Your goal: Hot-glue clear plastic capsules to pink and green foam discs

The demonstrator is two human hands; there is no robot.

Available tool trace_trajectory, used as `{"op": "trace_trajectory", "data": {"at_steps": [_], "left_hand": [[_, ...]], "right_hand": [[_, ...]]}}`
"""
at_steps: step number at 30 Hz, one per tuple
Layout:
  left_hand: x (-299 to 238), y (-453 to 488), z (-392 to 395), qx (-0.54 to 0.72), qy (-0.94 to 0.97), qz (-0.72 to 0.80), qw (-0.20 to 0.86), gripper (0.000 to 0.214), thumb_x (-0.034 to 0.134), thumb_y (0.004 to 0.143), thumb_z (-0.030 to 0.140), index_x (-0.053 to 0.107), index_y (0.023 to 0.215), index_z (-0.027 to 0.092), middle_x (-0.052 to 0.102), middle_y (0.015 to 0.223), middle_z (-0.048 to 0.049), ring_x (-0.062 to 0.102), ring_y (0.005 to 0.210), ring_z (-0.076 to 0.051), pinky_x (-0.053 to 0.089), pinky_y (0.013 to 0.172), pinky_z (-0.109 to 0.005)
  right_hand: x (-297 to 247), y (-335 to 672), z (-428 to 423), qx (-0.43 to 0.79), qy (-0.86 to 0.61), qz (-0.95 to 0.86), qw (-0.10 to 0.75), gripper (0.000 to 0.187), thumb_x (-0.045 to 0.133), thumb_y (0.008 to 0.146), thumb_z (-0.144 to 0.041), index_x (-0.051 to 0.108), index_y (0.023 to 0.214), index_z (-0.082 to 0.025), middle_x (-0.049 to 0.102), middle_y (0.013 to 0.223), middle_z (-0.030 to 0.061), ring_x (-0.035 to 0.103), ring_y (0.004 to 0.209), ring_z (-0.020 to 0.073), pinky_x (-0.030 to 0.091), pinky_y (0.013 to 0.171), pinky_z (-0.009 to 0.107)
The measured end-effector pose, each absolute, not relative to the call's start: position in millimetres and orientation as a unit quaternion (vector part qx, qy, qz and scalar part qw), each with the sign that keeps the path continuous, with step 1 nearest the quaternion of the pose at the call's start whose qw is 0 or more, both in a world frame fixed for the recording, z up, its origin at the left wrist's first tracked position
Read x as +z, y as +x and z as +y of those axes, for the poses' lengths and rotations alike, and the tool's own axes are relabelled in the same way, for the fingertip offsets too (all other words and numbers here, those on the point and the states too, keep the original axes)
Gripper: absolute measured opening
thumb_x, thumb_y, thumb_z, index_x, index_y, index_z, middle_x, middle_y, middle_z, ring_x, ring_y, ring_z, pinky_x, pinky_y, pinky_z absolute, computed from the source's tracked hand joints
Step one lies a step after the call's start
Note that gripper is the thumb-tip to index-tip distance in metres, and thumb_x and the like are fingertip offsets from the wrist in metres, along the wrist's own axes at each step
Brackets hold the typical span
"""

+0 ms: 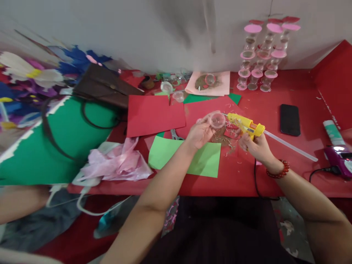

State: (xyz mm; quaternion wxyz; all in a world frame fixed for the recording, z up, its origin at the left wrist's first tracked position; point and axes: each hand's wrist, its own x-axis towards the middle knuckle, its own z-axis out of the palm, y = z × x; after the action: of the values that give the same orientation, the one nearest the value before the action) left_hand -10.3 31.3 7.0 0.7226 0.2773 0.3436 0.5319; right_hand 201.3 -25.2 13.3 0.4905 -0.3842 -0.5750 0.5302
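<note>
My left hand (200, 134) is closed around a small clear plastic cup (217, 120), its round rim facing me. In my right hand (254, 146) is a yellow hot glue gun (242, 123), with a long clear glue stick (291, 146) jutting from its back. The gun's nozzle points left and sits at the cup's rim; whether they touch I cannot tell. Below the cup, thin shreds and glue strings (229, 143) litter the red tabletop. A light green paper sheet (206, 161) lies under my left forearm, with scissors (176, 135) partly hidden by paper beside it.
Strings of joined clear cups with pink discs (257, 73) hang at the back right. A black phone (290, 119) and a purple device (341, 159) lie right. Red paper (155, 115), a pink plastic bag (121, 161) and a brown handbag (106, 86) lie left. Another person's arm (22, 201) shows lower left.
</note>
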Motion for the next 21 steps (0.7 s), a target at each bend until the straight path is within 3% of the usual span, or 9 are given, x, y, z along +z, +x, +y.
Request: {"op": "trace_trajectory", "data": {"at_steps": [4,8,12,21], "left_hand": [[6.2,-11.3,27.6,0.526,0.295,0.332,0.725,0.014,0.071,0.093,0.016,0.077,0.105,0.019,0.079,0.113,-0.0061,0.077,0.101,-0.016,0.057,0.102,-0.033],[6.3,-11.7,25.9,0.513,0.315,0.322,0.73,0.018,0.081,0.088,0.022,0.076,0.105,0.018,0.079,0.104,-0.004,0.077,0.095,-0.015,0.058,0.098,-0.03],[5.3,-9.1,25.6,0.512,0.315,0.314,0.735,0.017,0.083,0.087,0.022,0.076,0.103,0.017,0.079,0.099,-0.0031,0.077,0.093,-0.014,0.058,0.096,-0.028],[4.7,-8.4,24.6,0.49,0.32,0.307,0.751,0.019,0.086,0.084,0.022,0.074,0.098,0.019,0.077,0.092,-0.0004,0.074,0.083,-0.012,0.058,0.085,-0.026]], "right_hand": [[15.6,200.6,-25.5,0.535,-0.382,-0.586,0.474,0.058,0.065,0.086,-0.082,0.06,0.083,-0.024,0.044,0.052,-0.0074,0.038,0.041,0.0087,0.034,0.04,0.027],[14.7,199.8,-24.7,0.513,-0.403,-0.594,0.471,0.053,0.066,0.09,-0.074,0.056,0.076,-0.024,0.043,0.051,-0.0074,0.037,0.042,0.0083,0.033,0.042,0.027],[11.8,200.2,-24.0,0.497,-0.415,-0.593,0.478,0.047,0.067,0.092,-0.067,0.058,0.077,-0.024,0.05,0.054,-0.0054,0.039,0.042,0.0084,0.034,0.042,0.027],[4.5,200.9,-23.8,0.495,-0.423,-0.598,0.468,0.043,0.067,0.094,-0.064,0.057,0.078,-0.025,0.049,0.055,-0.0057,0.039,0.042,0.0087,0.033,0.04,0.027]]}}
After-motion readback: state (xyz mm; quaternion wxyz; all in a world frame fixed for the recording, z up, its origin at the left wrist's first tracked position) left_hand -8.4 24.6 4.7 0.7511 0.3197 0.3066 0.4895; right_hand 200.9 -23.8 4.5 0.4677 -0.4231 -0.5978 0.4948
